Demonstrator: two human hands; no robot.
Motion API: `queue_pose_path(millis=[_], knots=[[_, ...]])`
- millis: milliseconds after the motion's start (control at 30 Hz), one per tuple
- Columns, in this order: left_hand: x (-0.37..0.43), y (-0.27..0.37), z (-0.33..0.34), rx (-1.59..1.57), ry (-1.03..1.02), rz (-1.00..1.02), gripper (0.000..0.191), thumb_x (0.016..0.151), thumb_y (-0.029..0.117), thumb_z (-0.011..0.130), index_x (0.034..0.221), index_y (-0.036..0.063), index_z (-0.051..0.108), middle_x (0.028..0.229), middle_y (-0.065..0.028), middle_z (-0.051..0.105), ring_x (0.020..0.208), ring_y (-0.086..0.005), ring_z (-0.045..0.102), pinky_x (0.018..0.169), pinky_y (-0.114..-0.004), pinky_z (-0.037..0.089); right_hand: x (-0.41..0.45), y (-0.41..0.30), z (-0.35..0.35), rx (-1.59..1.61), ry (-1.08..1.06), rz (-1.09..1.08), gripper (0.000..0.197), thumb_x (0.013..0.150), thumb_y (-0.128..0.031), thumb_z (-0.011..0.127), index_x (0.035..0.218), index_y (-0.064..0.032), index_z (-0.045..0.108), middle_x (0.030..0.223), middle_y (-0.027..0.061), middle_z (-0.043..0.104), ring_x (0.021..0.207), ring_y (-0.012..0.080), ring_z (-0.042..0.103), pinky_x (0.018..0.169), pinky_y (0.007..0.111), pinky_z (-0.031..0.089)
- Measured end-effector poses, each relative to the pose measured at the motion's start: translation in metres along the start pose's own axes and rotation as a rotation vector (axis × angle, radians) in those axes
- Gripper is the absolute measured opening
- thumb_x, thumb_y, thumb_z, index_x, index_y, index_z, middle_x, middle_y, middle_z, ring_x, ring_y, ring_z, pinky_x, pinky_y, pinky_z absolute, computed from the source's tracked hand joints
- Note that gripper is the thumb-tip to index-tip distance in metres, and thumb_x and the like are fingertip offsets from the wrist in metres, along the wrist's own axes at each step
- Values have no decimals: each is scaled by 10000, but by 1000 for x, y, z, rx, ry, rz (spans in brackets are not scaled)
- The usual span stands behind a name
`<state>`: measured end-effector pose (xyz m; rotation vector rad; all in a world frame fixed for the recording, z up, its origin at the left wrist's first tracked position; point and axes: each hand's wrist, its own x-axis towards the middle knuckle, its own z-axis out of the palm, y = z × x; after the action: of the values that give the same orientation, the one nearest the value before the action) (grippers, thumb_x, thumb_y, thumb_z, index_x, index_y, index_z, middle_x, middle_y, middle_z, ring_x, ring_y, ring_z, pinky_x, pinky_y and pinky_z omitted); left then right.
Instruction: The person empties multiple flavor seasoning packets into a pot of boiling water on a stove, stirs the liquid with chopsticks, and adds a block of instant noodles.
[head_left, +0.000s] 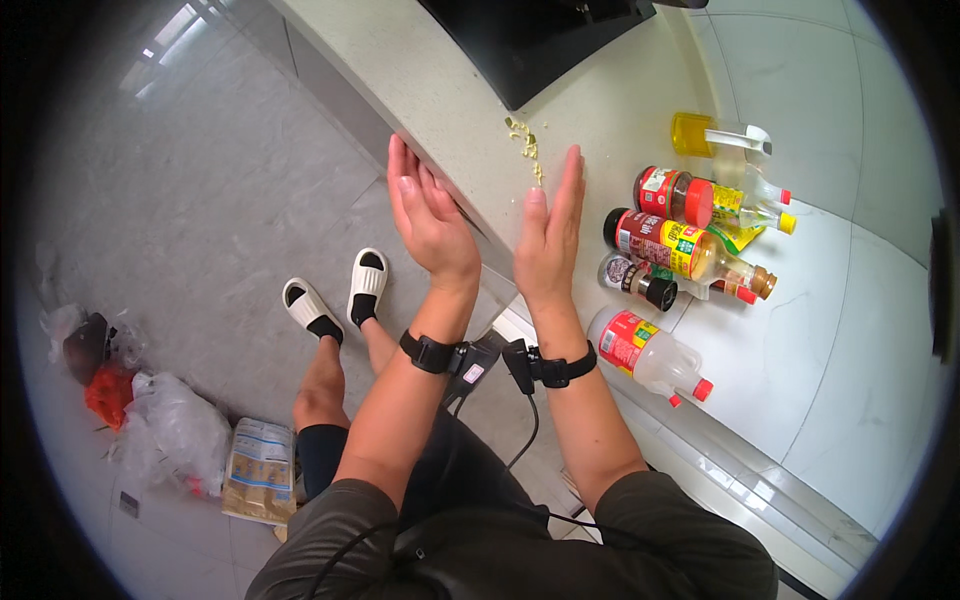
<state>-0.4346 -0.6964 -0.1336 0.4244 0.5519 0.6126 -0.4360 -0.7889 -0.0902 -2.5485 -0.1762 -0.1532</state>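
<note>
My left hand (433, 217) is held just past the counter's front edge, palm turned inward, fingers extended and holding nothing. Over the pale countertop (457, 97) is my right hand (551, 232), upright on its edge with the fingers straight and nothing in it. Its thumb tip lies close to the lower end of a thin line of chopped yellowish and green food scraps (531, 146). Whether that thumb touches the scraps I cannot tell. Both wrists wear black straps with small cabled devices.
A black cooktop (540, 45) sits beyond the scraps. Right of my right hand stand a soy sauce bottle (660, 240), a red-lidded jar (671, 195), a pepper grinder (637, 281), a white jug (645, 352) and an oil container (691, 135). Plastic bags (176, 427) lie on the floor.
</note>
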Motion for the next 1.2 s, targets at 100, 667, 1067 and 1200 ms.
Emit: queue_pose_path(millis=[100,667,1067,1200], knots=[[-3,-3,-5,-2,-34,-33,579,1030,306,322,1457,-77,237,1491,-208,314,1367,-294,336,1143,-384,269,19,-9,6,-7,-50,-44,641,969,-235,453,1469,81,206,1530,275,228,1420,425,219,1167,481,162],[3,-11,-11,-373,-57,-57,554,1029,305,313,1473,-22,261,1512,-186,316,1389,-273,328,1160,-402,262,26,-14,-7,616,-254,-46,541,1000,-190,401,1471,41,269,1531,180,307,1431,266,267,1168,371,178],[2,-17,-18,-412,-114,-5,591,1021,360,305,1478,-12,272,1510,-177,332,1398,-271,315,1169,-404,232,-54,0,-21,-326,-304,-69,776,1000,-411,404,1487,92,69,1553,313,65,1455,436,73,1167,528,52],[1,-18,-18,-397,-142,2,605,1019,367,309,1481,-20,255,1517,-180,315,1407,-272,298,1173,-402,218,-51,1,-19,-423,-338,-139,883,970,-530,415,1482,102,71,1542,335,61,1447,462,74,1163,540,59]])
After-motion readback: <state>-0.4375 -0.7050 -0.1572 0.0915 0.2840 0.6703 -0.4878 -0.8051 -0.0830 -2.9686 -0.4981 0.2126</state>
